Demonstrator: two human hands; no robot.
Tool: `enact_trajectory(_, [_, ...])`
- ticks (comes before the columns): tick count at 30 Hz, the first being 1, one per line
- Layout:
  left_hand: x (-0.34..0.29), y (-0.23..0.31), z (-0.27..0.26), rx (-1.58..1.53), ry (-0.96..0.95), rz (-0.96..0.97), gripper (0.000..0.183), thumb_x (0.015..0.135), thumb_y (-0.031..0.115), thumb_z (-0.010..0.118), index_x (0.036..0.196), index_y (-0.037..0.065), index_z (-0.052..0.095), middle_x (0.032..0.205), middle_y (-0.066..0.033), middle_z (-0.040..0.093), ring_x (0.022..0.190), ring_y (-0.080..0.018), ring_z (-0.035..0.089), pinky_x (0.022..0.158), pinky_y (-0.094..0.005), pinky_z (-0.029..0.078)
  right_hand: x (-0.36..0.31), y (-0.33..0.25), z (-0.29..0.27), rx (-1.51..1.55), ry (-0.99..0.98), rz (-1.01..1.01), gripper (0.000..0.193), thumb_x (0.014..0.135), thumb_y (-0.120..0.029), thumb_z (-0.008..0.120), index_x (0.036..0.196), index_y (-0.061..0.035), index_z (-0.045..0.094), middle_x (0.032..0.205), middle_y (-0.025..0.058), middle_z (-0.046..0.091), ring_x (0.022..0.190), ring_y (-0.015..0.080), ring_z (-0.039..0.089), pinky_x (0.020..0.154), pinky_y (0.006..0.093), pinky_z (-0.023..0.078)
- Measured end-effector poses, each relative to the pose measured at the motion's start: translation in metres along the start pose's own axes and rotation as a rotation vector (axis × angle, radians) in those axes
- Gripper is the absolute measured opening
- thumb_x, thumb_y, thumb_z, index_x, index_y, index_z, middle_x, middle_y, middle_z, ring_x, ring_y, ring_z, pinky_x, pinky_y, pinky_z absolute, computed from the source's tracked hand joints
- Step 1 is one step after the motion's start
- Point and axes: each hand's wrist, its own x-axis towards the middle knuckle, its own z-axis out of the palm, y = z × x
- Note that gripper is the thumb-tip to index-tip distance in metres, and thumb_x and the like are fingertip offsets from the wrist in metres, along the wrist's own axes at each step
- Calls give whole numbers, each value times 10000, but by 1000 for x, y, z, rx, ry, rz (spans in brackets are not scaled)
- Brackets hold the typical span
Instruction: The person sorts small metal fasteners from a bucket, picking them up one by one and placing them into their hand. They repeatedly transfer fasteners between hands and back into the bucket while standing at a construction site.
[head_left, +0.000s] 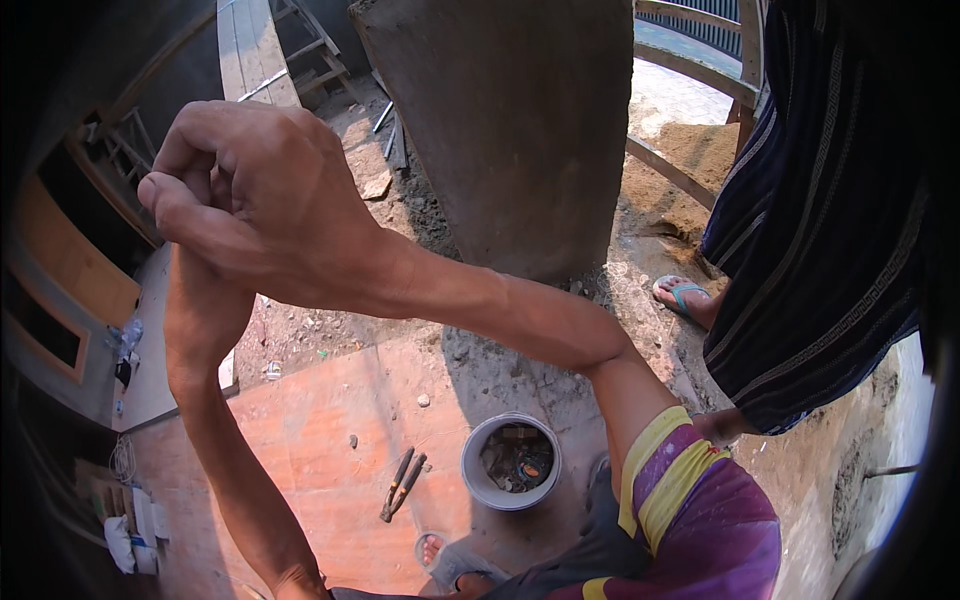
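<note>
My right forearm reaches across to the upper left, where my right hand (270, 195) is raised with its fingers curled in and the thumb pressed toward them. Whatever those fingers hold, if anything, is hidden. Directly below and behind it is my left hand (205, 305), of which only the wrist and lower part show; its fingers are covered by the right hand. The two hands overlap and seem to touch. On the floor below lie black-handled pliers (402, 484). To their right stands a white bucket (470, 476) with dark bits and a round orange-and-black item inside.
A grey plastered pillar (520, 130) rises ahead. Beyond it to the left are a plank (250, 50) and a wooden ladder (312, 45). At right stands a person in a dark striped garment (830, 220), one sandalled foot (685, 297) near the pillar. Rubble covers the ground.
</note>
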Motion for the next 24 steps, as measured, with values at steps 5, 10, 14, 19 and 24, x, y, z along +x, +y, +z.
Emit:
enact_trajectory(5, [-2,-4,-8,-2,12,-12,334,1034,57,652,1334,-65,573,1175,-114,672,1094,-174,658,960,-386,589,-1,0,1,-8,48,-70,192,848,-217,776,801,-38,729,710,96,687,692,260,692,661,418,544])
enact_trajectory(10, [-2,-5,-12,2,15,-24,334,1031,56,655,1333,-63,574,1179,-114,670,1097,-174,657,964,-387,588,3,-2,0,-15,11,-71,199,807,-220,773,774,-34,710,731,114,694,749,305,705,718,461,547])
enact_trajectory(14, [-3,-7,-19,-2,5,-40,335,1029,55,657,1332,-61,574,1183,-113,669,1100,-175,657,968,-387,587,1,1,0,-28,46,-108,187,793,-214,772,766,-49,689,732,106,678,753,298,691,741,465,520])
enact_trajectory(19, [-11,-5,-56,28,29,-69,335,1026,54,659,1331,-58,575,1188,-113,668,1103,-176,656,972,-387,586,-9,-5,24,-97,278,-247,164,773,-188,756,737,-84,635,717,79,596,716,266,611,681,464,442])
enact_trajectory(24, [-29,6,-105,81,56,-97,336,1023,53,662,1329,-56,576,1193,-113,666,1106,-177,655,977,-388,585,-34,-18,41,-122,305,-317,140,724,-173,748,775,-130,625,790,31,573,730,222,554,679,419,410])
